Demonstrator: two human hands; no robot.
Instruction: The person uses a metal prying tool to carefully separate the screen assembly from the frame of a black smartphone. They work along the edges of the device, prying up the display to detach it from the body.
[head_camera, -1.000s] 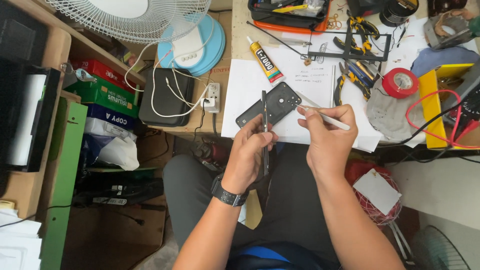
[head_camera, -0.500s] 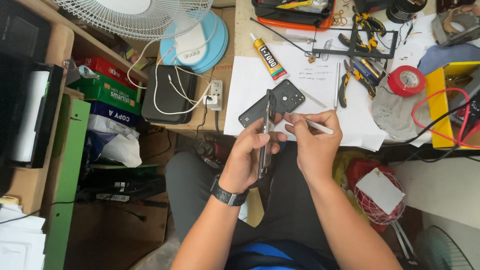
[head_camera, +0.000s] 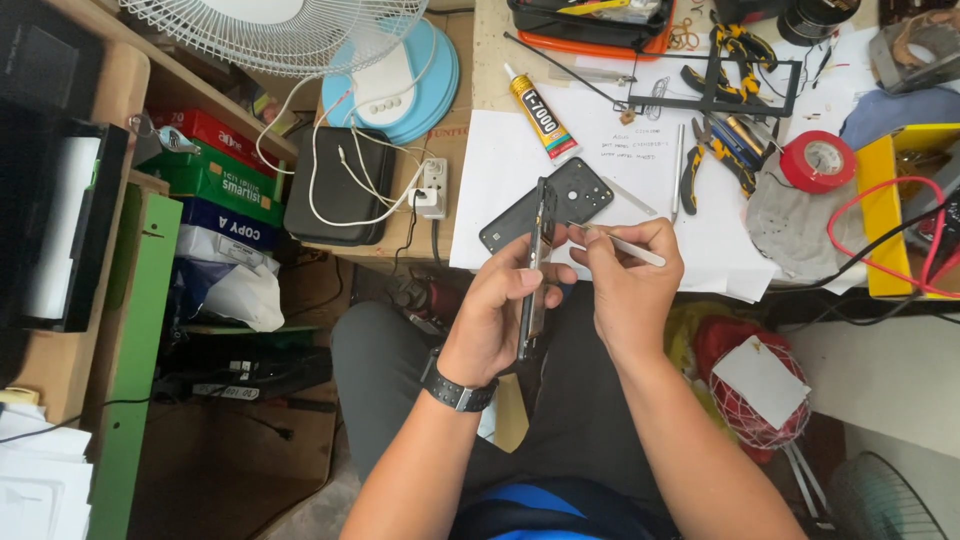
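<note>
The left hand (head_camera: 500, 315) is clamped around a thin black phone body (head_camera: 535, 270) held on edge, its long axis running away from the person toward the white paper sheet (head_camera: 520, 170). The right hand (head_camera: 625, 285) sits just right of the phone, fingers pinched together on a slim white pry tool (head_camera: 625, 245) whose tip meets the phone's upper edge. A black plastic back cover (head_camera: 575, 195) lies on the paper just beyond the phone.
</note>
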